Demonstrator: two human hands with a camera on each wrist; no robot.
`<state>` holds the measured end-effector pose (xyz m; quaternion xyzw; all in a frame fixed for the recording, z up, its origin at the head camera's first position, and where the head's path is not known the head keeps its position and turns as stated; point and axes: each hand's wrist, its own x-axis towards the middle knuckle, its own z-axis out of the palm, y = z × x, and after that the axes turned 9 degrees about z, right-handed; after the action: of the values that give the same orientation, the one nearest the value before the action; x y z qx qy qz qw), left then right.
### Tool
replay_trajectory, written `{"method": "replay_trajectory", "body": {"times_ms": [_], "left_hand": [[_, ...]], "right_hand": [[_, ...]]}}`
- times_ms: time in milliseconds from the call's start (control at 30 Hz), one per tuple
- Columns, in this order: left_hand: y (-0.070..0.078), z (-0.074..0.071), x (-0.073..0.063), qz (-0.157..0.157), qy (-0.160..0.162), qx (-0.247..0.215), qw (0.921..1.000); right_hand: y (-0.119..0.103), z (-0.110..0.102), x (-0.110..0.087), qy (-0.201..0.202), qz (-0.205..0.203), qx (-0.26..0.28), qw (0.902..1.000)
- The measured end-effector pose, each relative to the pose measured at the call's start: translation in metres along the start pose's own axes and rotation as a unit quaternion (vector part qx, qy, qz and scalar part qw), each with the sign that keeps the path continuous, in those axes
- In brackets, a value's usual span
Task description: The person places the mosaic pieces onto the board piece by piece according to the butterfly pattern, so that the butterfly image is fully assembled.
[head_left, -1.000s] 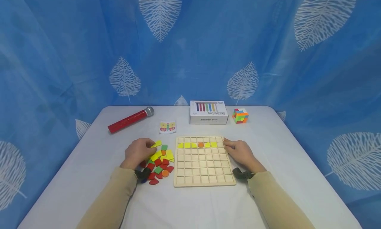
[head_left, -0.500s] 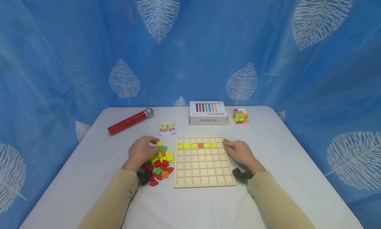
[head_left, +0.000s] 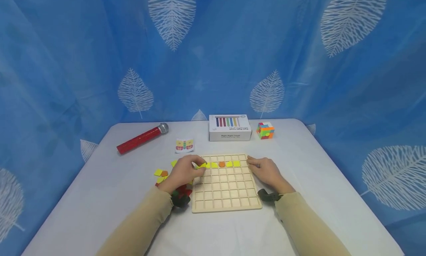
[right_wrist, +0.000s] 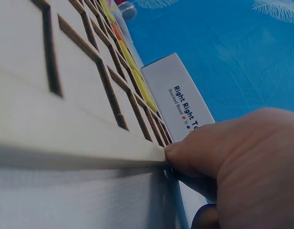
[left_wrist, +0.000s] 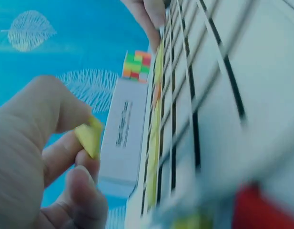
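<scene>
In the head view, my left hand (head_left: 184, 171) is over the upper left of a wooden grid board (head_left: 226, 211). Thumb and fingers pinch a small yellow tile (left_wrist: 91, 136), held up off the board in the left wrist view. The board's second row from the far side carries yellow tiles (head_left: 236, 163) and an orange disc (head_left: 222, 164). With thumb on top, my right hand (head_left: 266, 171) grips the board's right edge near its far corner. Loose red tiles (head_left: 186, 192) and yellow tiles (head_left: 158, 172) lie left of the board, partly hidden by my left hand and wrist.
Behind the board are a small butterfly pattern card (head_left: 184, 145), a white box (head_left: 230, 132) and a colourful puzzle cube (head_left: 265, 131). A red microphone (head_left: 142, 139) lies at the back left of the white-covered table (head_left: 100, 196).
My left hand has moved right from the loose tiles to the board's upper left, carrying a yellow tile. My right hand stays at the board's edge. The head view has shifted slightly.
</scene>
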<state>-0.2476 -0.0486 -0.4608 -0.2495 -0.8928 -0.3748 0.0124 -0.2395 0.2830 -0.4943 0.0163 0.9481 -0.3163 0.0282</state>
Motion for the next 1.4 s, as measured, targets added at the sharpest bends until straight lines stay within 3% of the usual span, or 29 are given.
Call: {"method": "replay_trajectory", "body": {"times_ms": [100, 367, 533, 733, 1100, 1400], "left_hand": [[0.007, 0.009, 0.011, 0.009, -0.011, -0.034, 0.9993], [0.032, 0.028, 0.049, -0.003, -0.053, -0.089, 0.9947], [0.038, 0.048, 0.072, -0.022, -0.058, -0.047, 0.997], [0.045, 0.067, 0.09, -0.026, -0.066, -0.013, 0.9974], [0.056, 0.081, 0.101, 0.009, -0.083, 0.066, 0.9944], [0.068, 0.091, 0.107, 0.027, -0.124, 0.128, 0.9837]], "right_hand": [[0.0, -0.001, -0.001, -0.001, -0.002, 0.001, 1.0], [-0.003, -0.001, -0.002, 0.002, -0.008, 0.002, 1.0], [-0.006, 0.001, 0.001, 0.009, -0.028, -0.006, 0.9996], [-0.01, 0.001, 0.003, 0.002, -0.022, 0.008, 0.9997], [-0.006, 0.003, 0.005, 0.006, -0.012, 0.019, 0.9997], [0.004, -0.003, 0.002, 0.001, 0.011, 0.034, 0.9994]]}}
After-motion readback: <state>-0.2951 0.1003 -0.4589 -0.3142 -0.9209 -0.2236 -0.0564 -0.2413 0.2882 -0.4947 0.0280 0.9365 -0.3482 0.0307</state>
